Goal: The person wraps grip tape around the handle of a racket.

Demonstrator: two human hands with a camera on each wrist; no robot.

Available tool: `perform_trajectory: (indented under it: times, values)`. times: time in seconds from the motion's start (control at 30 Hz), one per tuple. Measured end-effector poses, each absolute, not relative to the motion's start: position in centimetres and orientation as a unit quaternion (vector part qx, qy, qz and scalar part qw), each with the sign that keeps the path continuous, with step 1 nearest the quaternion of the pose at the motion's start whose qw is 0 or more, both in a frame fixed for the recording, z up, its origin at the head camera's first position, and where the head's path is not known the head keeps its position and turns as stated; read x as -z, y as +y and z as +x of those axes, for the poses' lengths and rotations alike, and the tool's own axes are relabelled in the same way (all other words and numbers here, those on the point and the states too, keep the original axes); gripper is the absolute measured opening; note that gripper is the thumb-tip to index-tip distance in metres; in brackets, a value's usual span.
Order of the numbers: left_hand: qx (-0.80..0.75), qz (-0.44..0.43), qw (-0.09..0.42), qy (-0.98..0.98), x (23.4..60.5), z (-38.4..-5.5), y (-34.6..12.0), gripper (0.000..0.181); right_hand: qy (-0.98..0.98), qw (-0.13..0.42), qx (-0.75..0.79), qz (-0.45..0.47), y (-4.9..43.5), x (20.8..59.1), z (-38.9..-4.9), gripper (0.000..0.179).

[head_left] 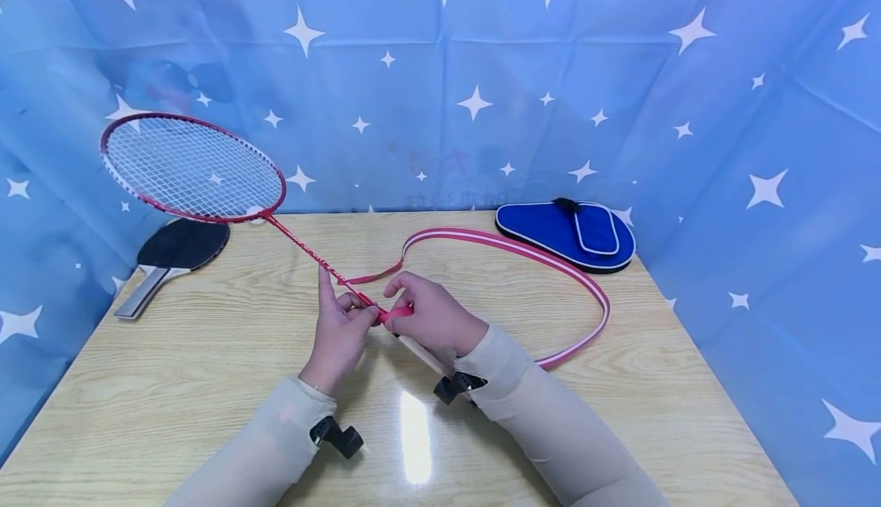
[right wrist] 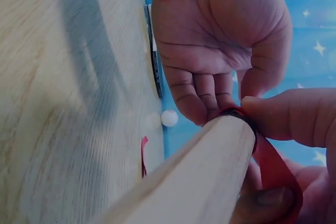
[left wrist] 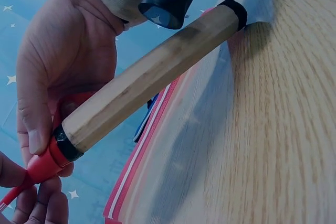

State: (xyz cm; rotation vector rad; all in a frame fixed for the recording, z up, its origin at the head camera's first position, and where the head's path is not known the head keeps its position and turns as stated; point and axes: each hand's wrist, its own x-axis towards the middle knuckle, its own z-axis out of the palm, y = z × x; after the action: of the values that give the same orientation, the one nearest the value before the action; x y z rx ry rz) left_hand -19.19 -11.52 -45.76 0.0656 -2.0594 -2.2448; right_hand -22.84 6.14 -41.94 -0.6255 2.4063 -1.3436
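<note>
A badminton racket (head_left: 303,247) slants over the table, head up to the left. Its handle (left wrist: 142,77) is bare wood with black bands at both ends. My left hand (head_left: 339,339) pinches the racket where shaft meets handle, index finger extended along the shaft. At that same joint, my right hand (head_left: 437,312) pinches a short red tape (right wrist: 273,169) that wraps around the top of the handle. In the right wrist view, the left fingers (right wrist: 197,95) curl behind the handle's end. A pink strip with a white stripe (head_left: 509,241) loops over the table behind the hands.
A black table tennis paddle (head_left: 184,245) lies at the back left, partly under the racket head. At the back right rests a blue paddle case (head_left: 537,224). A white ball (right wrist: 169,118) sits near the table's far edge. Starry blue cloth (head_left: 440,109) hangs behind.
</note>
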Motion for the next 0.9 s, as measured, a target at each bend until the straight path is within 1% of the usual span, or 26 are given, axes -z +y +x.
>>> perform_trajectory:
  times: [0.17, 0.47, 0.6, 0.9]
  values:
    - [0.736, 0.021, 0.049, -0.675, 45.75, -19.23, -11.45, 0.111, 0.842, 0.147, 0.469, -0.220, 6.01, 41.92, -22.70, 0.036]
    - [0.725, 0.018, 0.047, -0.687, 45.76, -19.28, -11.44, 0.110, 0.851, 0.137, 0.452, -0.231, 5.90, 41.83, -22.53, 0.043]
    - [0.713, 0.014, 0.058, -0.699, 45.87, -19.26, -11.51, 0.108, 0.854, 0.129, 0.447, -0.234, 5.89, 41.77, -22.54, 0.044]
    - [0.702, 0.012, 0.076, -0.708, 45.65, -19.19, -11.65, 0.103, 0.851, 0.132, 0.443, -0.249, 6.08, 41.80, -22.68, 0.043]
